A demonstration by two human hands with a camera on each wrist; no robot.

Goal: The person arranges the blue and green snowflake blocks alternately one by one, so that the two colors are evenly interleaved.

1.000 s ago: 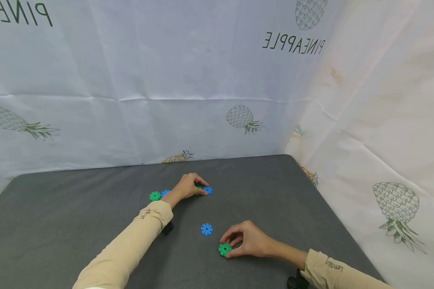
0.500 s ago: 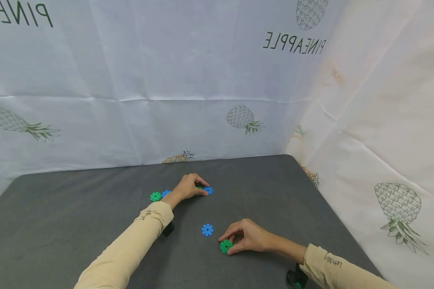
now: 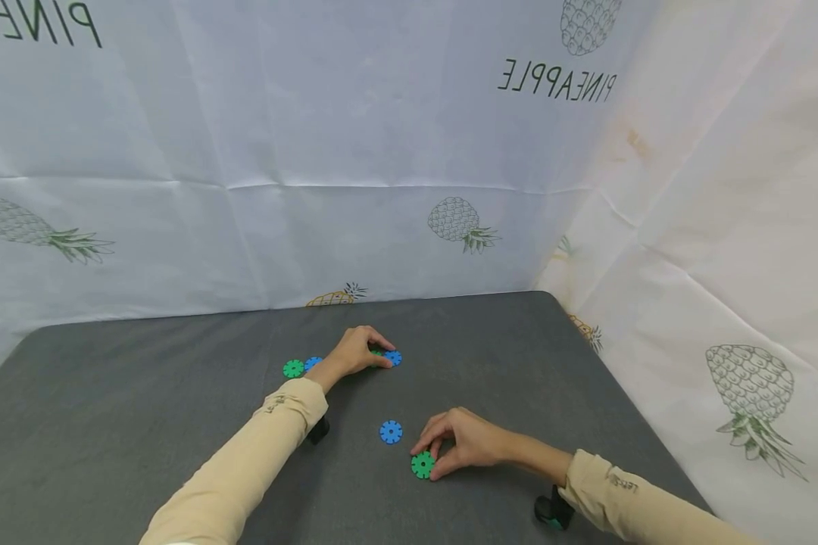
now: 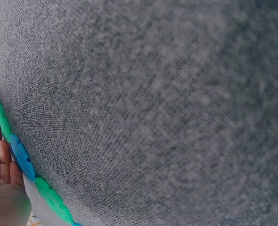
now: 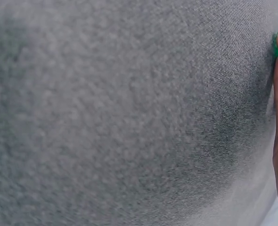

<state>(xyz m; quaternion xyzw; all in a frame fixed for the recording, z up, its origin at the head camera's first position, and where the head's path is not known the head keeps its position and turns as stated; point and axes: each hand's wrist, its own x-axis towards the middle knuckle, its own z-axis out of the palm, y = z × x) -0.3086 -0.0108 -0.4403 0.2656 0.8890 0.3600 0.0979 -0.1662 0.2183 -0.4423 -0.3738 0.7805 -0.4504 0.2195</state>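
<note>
The left hand (image 3: 356, 351) pinches a blue notched disc (image 3: 393, 358) between thumb and finger at the far middle of the table. Under that hand a green disc shows in part, and left of the wrist lie another green disc (image 3: 293, 369) and a blue disc (image 3: 313, 364). In the left wrist view, green and blue discs (image 4: 22, 157) run in a row beside the hand (image 4: 4, 188). Nearer the front, the right hand (image 3: 470, 439) pinches a green disc (image 3: 423, 465) by its edge. The right wrist view shows this green disc (image 5: 276, 45) at the fingertips.
A single blue disc (image 3: 391, 432) lies between the two hands, up and left of the right one. The dark grey table (image 3: 143, 393) meets a white pineapple-print cloth (image 3: 348, 242) at the back and right. Black bands sit at both wrists.
The right hand and its green disc have shifted slightly away from the table's front edge. The left hand keeps its pinch with almost no movement.
</note>
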